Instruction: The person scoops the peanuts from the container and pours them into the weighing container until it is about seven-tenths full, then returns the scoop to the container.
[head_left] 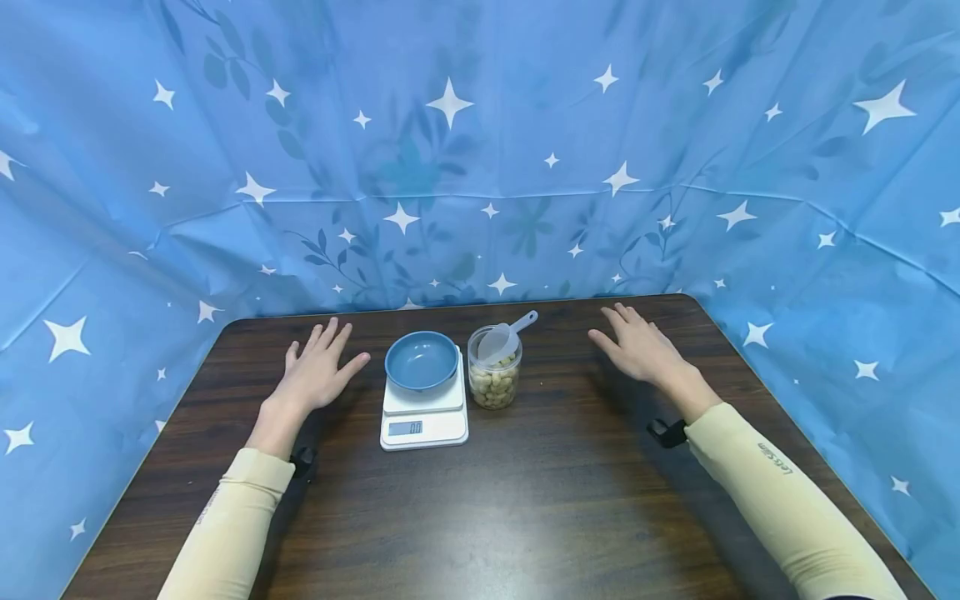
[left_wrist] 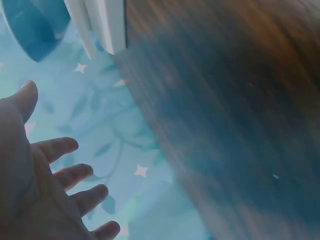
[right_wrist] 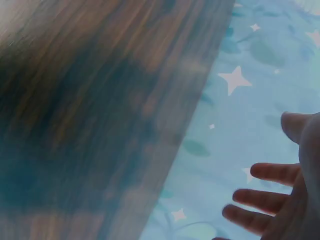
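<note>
My left hand (head_left: 313,371), fingers spread and holding nothing, hovers over the table to the left of a white digital scale (head_left: 424,427). A shallow blue bowl (head_left: 422,361) sits on the scale, whose display reads 0.0. Right beside the scale stands a clear jar (head_left: 493,385) partly filled with pale nuts. A translucent scoop (head_left: 501,343) lies across the jar's mouth, its handle sticking out to the upper right. Farther right, my right hand (head_left: 639,346) is also spread and empty, well apart from the jar. Both wrist views show the fingers extended, with nothing in either palm.
Everything stands on a dark wood-grain table (head_left: 525,517). Along its back and sides hangs a blue curtain (head_left: 480,150) with white stars and leaf shapes. Dark wrist straps (head_left: 667,432) and cream sleeves (head_left: 787,492) are on the arms.
</note>
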